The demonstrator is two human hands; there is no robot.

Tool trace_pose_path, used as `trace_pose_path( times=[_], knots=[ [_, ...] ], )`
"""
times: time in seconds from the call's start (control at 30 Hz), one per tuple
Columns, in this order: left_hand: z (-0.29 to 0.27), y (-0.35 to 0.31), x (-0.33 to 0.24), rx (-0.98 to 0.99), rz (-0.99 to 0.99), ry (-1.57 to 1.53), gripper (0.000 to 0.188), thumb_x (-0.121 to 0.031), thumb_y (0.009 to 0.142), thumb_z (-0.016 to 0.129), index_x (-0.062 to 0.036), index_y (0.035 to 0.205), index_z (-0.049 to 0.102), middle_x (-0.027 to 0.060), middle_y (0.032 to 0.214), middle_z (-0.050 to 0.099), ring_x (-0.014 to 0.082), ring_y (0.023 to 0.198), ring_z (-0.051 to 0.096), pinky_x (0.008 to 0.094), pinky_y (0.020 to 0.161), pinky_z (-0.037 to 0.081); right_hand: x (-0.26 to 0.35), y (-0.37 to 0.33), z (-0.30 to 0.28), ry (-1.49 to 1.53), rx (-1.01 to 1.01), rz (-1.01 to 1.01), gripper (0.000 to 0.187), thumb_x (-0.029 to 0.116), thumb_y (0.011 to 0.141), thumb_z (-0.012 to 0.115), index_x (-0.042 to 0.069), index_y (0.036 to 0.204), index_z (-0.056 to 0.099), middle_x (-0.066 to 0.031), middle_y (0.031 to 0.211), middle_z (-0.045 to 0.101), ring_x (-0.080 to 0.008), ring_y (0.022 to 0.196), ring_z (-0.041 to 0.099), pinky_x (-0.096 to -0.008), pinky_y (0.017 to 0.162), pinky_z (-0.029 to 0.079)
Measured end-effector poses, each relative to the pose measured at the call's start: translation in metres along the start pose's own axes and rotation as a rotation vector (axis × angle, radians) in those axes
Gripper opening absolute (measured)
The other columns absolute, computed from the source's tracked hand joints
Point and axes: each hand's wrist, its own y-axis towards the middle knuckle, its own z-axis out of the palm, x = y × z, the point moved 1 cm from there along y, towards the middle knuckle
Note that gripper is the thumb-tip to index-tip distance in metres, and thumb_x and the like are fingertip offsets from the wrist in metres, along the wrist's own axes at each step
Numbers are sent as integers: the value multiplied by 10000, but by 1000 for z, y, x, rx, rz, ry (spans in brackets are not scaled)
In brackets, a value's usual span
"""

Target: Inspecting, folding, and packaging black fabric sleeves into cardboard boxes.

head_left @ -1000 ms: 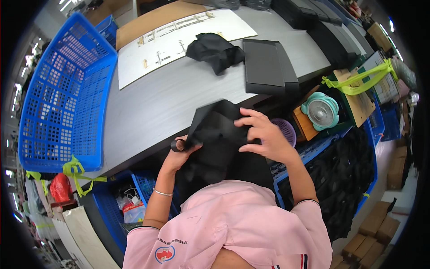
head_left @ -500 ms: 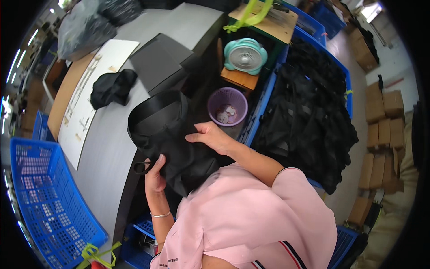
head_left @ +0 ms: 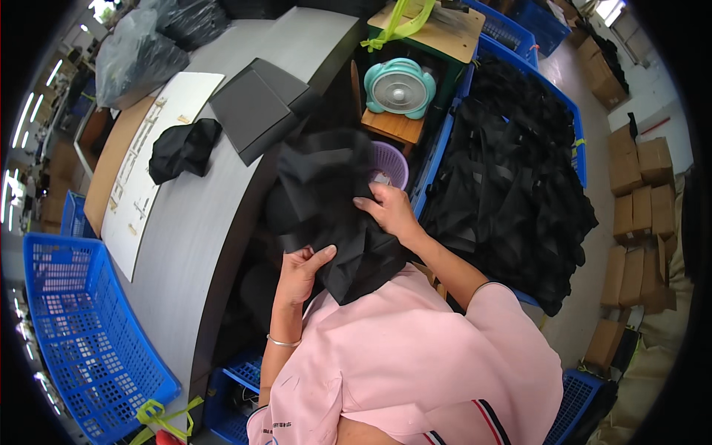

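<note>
Beside a long gray table [head_left: 178,245], a worker in a pink shirt [head_left: 437,334] holds up a black cloth [head_left: 337,222] with both bare hands, close in front of the body and off the table's edge. The left hand [head_left: 300,274] is clamped on the cloth's lower left edge, its thumb stretched flat across the front and its fingers partly hidden by the fabric. The right hand [head_left: 391,211] is nearly closed, thumb and bent fingers together on the right edge, level a little higher than the left. Between and above them the fabric hangs in loose folds, its upper part blurred. On the table lie a crumpled black piece [head_left: 185,150], partly over a white board [head_left: 141,211], and a dark gray stack [head_left: 256,111]. Past the right hand, a purple basket [head_left: 391,165] shows partly behind the cloth, near a teal fan [head_left: 399,87] and a heap of black fabric [head_left: 504,185]
</note>
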Motion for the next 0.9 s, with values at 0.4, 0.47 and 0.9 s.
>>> trace_pose_path(
  times=[0.4, 0.47, 0.9],
  knots=[
    [-87, 29, -33, -546, 421, 447, 313, -128, 945, 677, 5, 1227, 664, 56, 1043, 716, 115, 914, 655, 267, 809, 538, -86, 38, -282, 10, -759, 114, 614, 296, 867, 772, -102, 1296, 587, -120, 1183, 666, -184, 1072, 592, -323, 999, 447],
    [-103, 47, -77, -771, 384, 690, 372, -106, 879, 730, 8, 1223, 648, 121, 1101, 714, 210, 1004, 677, 317, 912, 517, -118, 32, -367, -136, -830, 147, 665, 340, 879, 759, -109, 1325, 558, -183, 1297, 629, -228, 1153, 588, -342, 1045, 430],
    [-247, 152, -110, -1120, 772, 1096, 486, 161, 702, 470, -17, 1135, 601, 215, 1460, 448, 424, 1331, 416, 452, 1111, 360, -78, 57, -206, -914, -571, -264, 463, 12, 857, 640, -30, 1304, 529, -223, 1356, 473, -390, 1293, 448, -434, 1123, 341]
  ],
)
